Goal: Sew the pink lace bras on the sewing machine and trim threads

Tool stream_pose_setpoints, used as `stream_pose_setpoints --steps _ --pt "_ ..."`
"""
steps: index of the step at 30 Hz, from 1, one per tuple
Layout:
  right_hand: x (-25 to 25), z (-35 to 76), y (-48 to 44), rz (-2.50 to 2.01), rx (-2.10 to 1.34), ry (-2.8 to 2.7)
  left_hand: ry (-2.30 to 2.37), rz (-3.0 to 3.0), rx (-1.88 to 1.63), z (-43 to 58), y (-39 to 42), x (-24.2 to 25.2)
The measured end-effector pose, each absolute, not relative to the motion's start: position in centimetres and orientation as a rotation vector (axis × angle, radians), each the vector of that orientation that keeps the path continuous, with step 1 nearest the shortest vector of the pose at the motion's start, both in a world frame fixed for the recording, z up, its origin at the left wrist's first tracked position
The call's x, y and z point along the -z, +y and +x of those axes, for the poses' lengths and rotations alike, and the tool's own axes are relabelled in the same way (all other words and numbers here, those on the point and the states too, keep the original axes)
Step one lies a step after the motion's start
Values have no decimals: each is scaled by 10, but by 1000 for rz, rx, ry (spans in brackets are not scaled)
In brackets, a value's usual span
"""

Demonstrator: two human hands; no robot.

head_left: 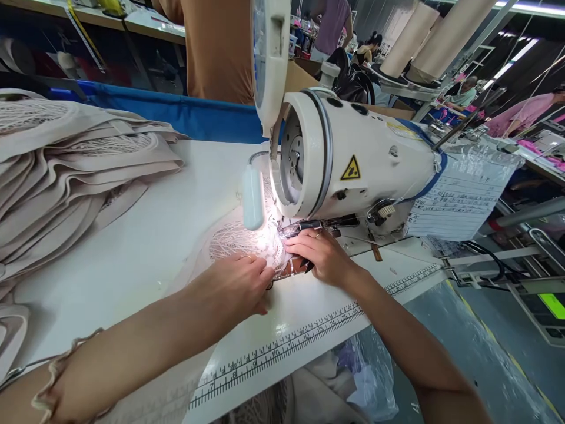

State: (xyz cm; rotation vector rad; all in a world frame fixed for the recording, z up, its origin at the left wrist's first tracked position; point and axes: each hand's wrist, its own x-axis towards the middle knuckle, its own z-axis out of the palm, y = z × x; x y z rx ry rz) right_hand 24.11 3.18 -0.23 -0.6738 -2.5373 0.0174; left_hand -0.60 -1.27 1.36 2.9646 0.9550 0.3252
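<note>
A white sewing machine (348,159) stands on a white table (145,247), its small lamp (253,197) lighting the needle area. A beige lace fabric piece (233,240) lies under the machine head. My left hand (241,282) rests on the lace, fingers bent and pressed onto it near the needle. My right hand (320,253) lies just right of the needle, fingers together, pinching the fabric edge against the metal plate.
A tall stack of beige fabric pieces (66,171) fills the table's left side. A ruler strip (309,333) runs along the front edge. A paper sheet (459,194) hangs on the machine. A plastic bag (366,377) hangs below. Other people work behind.
</note>
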Motion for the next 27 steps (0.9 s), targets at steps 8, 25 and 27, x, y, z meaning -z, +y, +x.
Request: stream_pose_setpoints --steps 8,25,27 --pt "2 240 33 -666 -27 -2513 925 2201 -390 -17 13 -28" --pt "0 239 28 -588 18 -2502 748 2983 -538 -8 17 -8" --pt "1 239 29 -609 38 -2501 771 3002 -527 -7 17 -7"
